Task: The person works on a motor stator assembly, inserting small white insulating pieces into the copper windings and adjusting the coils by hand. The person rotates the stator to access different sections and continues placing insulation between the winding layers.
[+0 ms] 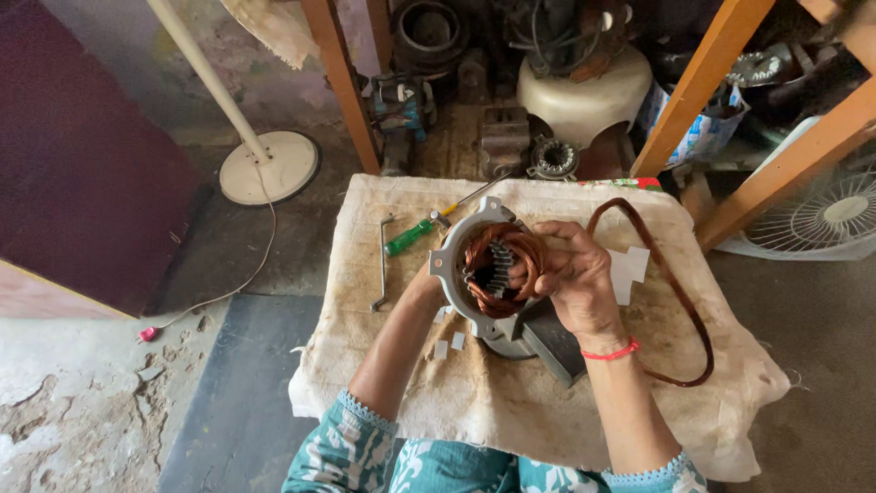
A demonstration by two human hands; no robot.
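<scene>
Holding motor housing w/ copper coils inside; right hand grip pinching coils, left hand hidden, can't tell.

Seen from above, 2 bare hands work a grey motor stator wound with copper coils on a cloth-covered counter, right hand pressing the windings, left hand mostly hidden behind the housing, a green-handled screwdriver lying nearby.

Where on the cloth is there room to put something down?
The near part of the cloth, between the two arms, lies bare. So does its left strip between the bent metal rod and the edge. The middle is crowded: both hands, left and right, hold the motor stator, with the copper wire loop to its right.
</scene>
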